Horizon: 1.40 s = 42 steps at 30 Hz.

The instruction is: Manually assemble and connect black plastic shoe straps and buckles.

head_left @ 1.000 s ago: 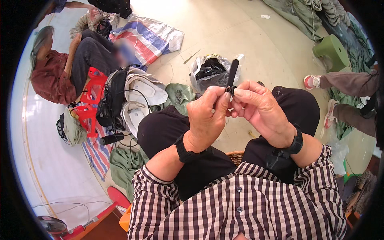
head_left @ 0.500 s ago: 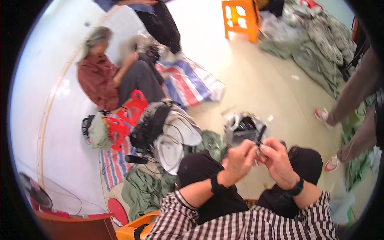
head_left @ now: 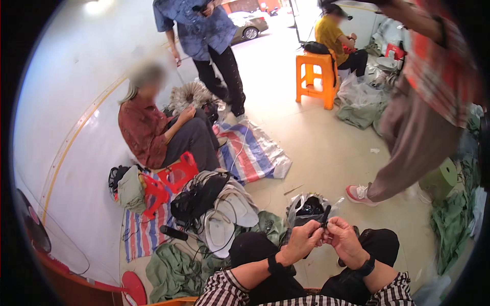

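Just a slim black strip (head_left: 326, 214)

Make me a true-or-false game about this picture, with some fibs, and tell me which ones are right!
1. The left hand and right hand both hold a slim black strip. True.
2. The tall stool is blue. False: the tall stool is orange.
3. A car shows near the top. True.
4. The sleeves by these hands are plain green. False: those sleeves are checked.
5. A plastic bag sits beyond the hands. True.
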{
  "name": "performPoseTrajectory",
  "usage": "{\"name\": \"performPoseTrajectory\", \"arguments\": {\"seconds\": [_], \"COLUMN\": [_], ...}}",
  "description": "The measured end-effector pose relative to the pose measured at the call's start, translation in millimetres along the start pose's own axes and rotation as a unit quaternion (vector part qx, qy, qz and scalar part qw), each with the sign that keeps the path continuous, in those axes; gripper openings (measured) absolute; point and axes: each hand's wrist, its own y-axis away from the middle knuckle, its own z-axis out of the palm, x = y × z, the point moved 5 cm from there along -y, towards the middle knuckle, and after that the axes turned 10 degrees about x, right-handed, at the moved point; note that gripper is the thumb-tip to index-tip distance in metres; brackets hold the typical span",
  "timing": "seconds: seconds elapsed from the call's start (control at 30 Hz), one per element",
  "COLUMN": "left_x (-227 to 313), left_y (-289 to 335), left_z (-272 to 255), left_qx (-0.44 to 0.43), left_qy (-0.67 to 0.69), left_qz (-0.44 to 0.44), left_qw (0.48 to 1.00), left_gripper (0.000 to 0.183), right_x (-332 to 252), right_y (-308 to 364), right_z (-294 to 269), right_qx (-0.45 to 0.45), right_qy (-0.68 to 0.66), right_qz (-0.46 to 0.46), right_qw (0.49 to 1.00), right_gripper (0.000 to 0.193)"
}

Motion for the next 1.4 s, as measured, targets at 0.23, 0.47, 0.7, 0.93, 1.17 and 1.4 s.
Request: {"name": "performPoseTrajectory", "arguments": {"seconds": [0.23, 0.47, 0.7, 0.93, 1.17, 1.4], "left_x": [-6.9, 2.7, -13.2, -20.4, -16.9, -2.1], "left_y": [6.0, -3.1, -2.8, 1.7, 4.0, 3.3], "left_z": [-7.5, 7.5, -8.5, 9.4, -14.2, 0.7], "left_qx": [0.047, 0.039, 0.052, 0.034, 0.038, 0.007], "left_qy": [-0.019, -0.055, -0.092, -0.043, -0.048, 0.012], "left_qz": [0.015, 0.163, 0.157, 0.191, 0.103, 0.046], "left_qw": [0.999, 0.984, 0.982, 0.98, 0.993, 0.999], "left_gripper": [0.008, 0.009, 0.012, 0.01, 0.005, 0.003], "right_x": [10.8, 4.7, 26.4, 15.2, 21.5, 1.8], "right_y": [-1.5, 2.0, -11.1, -1.7, -6.3, 4.7], "right_z": [4.5, -7.3, -8.3, -21.0, 7.4, 7.9], "right_qx": [0.025, 0.042, 0.052, 0.027, 0.033, 0.027], "right_qy": [0.04, 0.044, 0.091, 0.084, 0.082, 0.057], "right_qz": [0.01, -0.036, 0.012, -0.01, -0.047, -0.062], "right_qw": [0.999, 0.997, 0.994, 0.996, 0.995, 0.996], "right_gripper": [0.004, 0.006, 0.015, 0.015, 0.006, 0.007]}}
